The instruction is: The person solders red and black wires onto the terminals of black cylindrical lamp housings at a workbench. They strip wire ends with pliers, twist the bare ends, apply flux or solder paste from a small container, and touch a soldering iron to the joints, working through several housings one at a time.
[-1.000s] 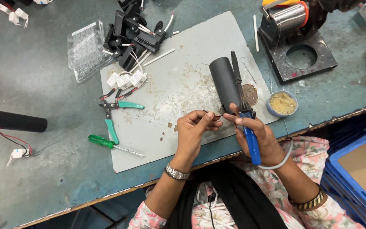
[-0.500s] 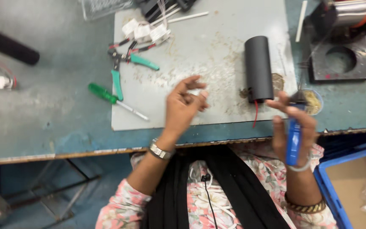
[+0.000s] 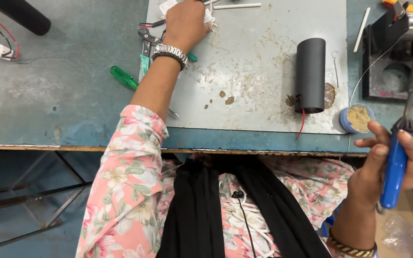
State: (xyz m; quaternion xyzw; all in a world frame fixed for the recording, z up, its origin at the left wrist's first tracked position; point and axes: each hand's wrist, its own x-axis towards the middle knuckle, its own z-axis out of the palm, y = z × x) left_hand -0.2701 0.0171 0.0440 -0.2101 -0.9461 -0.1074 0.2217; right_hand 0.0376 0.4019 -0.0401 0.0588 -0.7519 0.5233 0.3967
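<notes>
Right hand [image 3: 388,162] is clenched around a soldering iron [image 3: 397,157]: blue handle upright in the fist, dark shaft pointing up past the bench edge, off the grey mat [image 3: 264,86]. Left hand [image 3: 185,21] is stretched to the mat's far edge, fingers curled over small white connectors [image 3: 209,16]; whether it grips them, cannot tell. Black cylinder [image 3: 310,75] lies on the mat, red wire trailing from its near end. Just beside it, a small blue pot [image 3: 357,118] holds tan paste. No labels legible.

Left hand [image 3: 186,21] reaches forward, arm outstretched; right hand [image 3: 388,160] fist-closed, upright.
</notes>
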